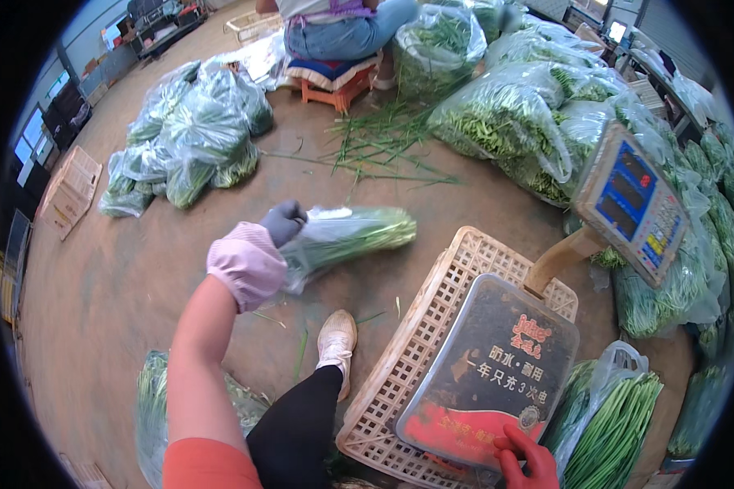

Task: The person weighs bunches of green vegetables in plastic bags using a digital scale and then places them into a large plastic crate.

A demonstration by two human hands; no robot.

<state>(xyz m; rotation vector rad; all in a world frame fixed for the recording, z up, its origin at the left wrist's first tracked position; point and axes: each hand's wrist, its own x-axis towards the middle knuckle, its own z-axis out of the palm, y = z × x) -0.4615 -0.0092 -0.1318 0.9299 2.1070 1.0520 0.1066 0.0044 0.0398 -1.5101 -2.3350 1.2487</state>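
Observation:
My left hand (285, 222), in a grey glove with a pink sleeve cuff, is closed at the left end of a clear plastic bag of long green stalks (367, 235) above or on the floor. In a red glove, my right hand (525, 458) is at the near edge of a digital platform scale (495, 367), fingers apart, with nothing seen in it. The scale rests on an upturned beige plastic crate (391, 360); its display (630, 195) stands on a post. Beside it, green stalks (618, 422) lie in an open plastic bag.
Bagged greens (196, 134) are piled at upper left, with larger bags (501, 116) at upper right. Loose green stalks (385, 140) litter the floor near a person (336, 30) seated on an orange stool (336, 88). Another bag (153, 415) lies by my left arm.

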